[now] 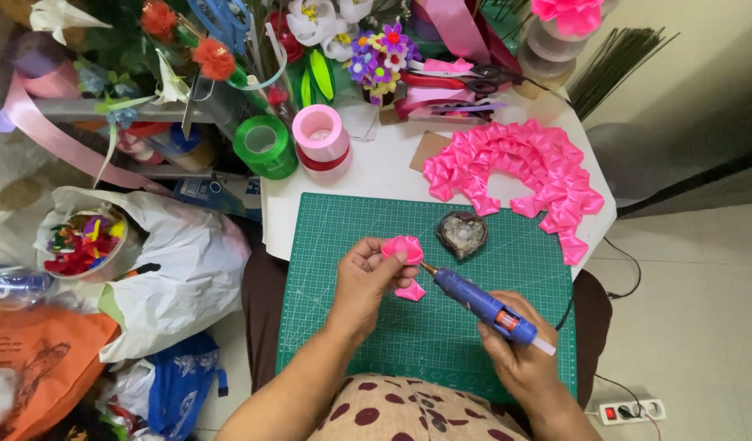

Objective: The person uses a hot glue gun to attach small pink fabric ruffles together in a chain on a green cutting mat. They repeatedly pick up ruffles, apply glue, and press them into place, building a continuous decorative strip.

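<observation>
We look down on a green cutting mat [351, 327] that covers the near part of a white table [384, 167], and both of our forearms reach forward over it from the bottom edge. Our left hand [366, 282] is raised above the mat's middle with the wrist bent slightly inward; its thumb and fingers are curled together and pinch a small pink ribbon piece [403, 249], which sits at the fingertips just above the mat, folded into a rounded petal shape with a glossy sheen and a loose tail hanging under the hand. Our right hand [519, 355] lies lower and further right, fingers wrapped closed around the grip of a blue glue gun [474, 300]. The gun slants up and left, and its metal tip touches or nearly touches the ribbon piece; we cannot tell which. Just beyond the ribbon, a dark heart-shaped dish [462, 234] rests on the mat. Further back on the table lies an arc of folded pink ribbon petals [523, 167], and to its left stand a green roll [264, 145] and a pink roll [320, 139].
</observation>
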